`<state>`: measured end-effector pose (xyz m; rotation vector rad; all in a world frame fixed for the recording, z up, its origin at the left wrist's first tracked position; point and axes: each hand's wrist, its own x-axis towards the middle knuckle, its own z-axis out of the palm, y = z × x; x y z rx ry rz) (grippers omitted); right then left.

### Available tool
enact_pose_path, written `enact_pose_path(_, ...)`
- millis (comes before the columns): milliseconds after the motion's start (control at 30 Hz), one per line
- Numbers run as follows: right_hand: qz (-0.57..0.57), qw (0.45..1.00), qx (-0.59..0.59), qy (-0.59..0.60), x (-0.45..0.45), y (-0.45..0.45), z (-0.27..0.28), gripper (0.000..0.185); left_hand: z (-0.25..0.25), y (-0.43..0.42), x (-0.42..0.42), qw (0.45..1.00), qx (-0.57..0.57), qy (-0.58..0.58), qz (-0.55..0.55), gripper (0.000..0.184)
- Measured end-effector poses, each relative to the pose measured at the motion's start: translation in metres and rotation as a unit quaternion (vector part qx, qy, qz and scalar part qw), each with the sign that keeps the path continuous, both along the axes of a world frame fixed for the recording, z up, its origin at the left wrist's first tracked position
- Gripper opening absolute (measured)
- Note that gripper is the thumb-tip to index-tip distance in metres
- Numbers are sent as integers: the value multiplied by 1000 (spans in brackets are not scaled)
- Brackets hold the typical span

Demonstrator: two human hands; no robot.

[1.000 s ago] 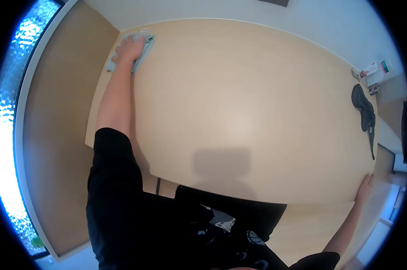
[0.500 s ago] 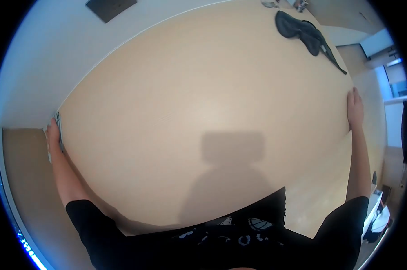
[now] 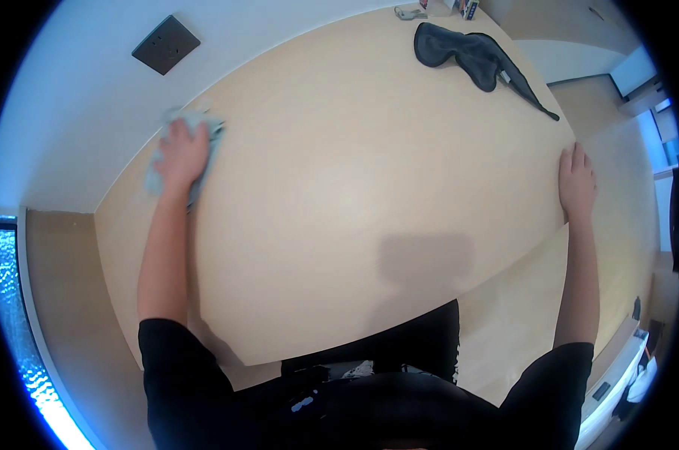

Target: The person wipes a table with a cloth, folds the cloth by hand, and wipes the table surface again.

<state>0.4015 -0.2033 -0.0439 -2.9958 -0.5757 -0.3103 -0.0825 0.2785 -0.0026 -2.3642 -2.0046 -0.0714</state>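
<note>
My left hand lies with fingers spread on a pale blue-grey cloth, pressing it against the light wooden tabletop near the wall edge. The cloth shows around the hand and looks slightly blurred. At the right edge of the tabletop rests my right hand, fingers extended over the corner, holding nothing visible. Beyond it, toward the back right, a dark grey eye mask with a strap lies on the tabletop.
A dark socket plate is on the wall at upper left. Small items, including a little box, stand at the back edge. A bright textured window is at far left, and a white shelf unit at lower right.
The view has turned. My left hand and the cloth have moved from the left corner rightward along the wall edge since half a second ago. My right hand stays at the table's right edge.
</note>
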Motion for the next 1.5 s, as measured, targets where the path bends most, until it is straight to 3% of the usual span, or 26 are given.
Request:
enact_pose_path(267,-21,999,-22,22,-18,9,16,58,12,-67,202,989,-18,-33,-140,85)
enact_pose_path(533,-20,999,-2,28,-24,11,18,60,9,-71,292,959,15,-23,-283,81)
enact_pose_path(600,-20,999,-7,35,-27,11,23,61,5,-62,287,938,25,-16,-346,80)
enact_pose_path(867,-35,998,3,57,-32,13,33,64,0,-84,277,922,26,-21,-385,81)
enact_pose_path(1200,-34,998,14,57,-29,11,31,66,0,-225,209,873,35,-33,-485,79)
enact_pose_path(1433,-40,998,31,44,-18,10,19,69,10,-306,87,817,10,-75,-572,77)
enact_pose_path(1500,-36,998,35,44,-19,8,19,70,18,-314,34,836,-1,-64,-545,76)
